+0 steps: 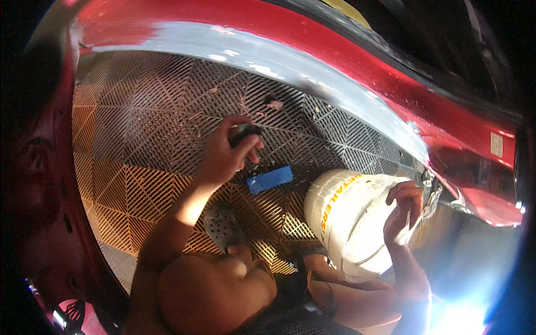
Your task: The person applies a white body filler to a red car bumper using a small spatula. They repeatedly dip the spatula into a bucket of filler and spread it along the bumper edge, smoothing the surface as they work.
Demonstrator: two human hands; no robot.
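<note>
At the far left, glossy red bodywork borders the slatted grey and orange floor. Next comes the person's left grip, its fingers and thumb curled closed around a small dark object, held above the floor; the object looks black, compact and rounded, though the fingers hide much of it. Just below and to the right of that grip, a blue block lies on the floor, its long axis running left to right, rising slightly rightward. It is plain, flat-faced and rectangular, nearer the left grip than the right. Further right is a scuffed white bucket with orange lettering. At its right side, the right grip is loosely bent; whether it holds the rim cannot be told.
</note>
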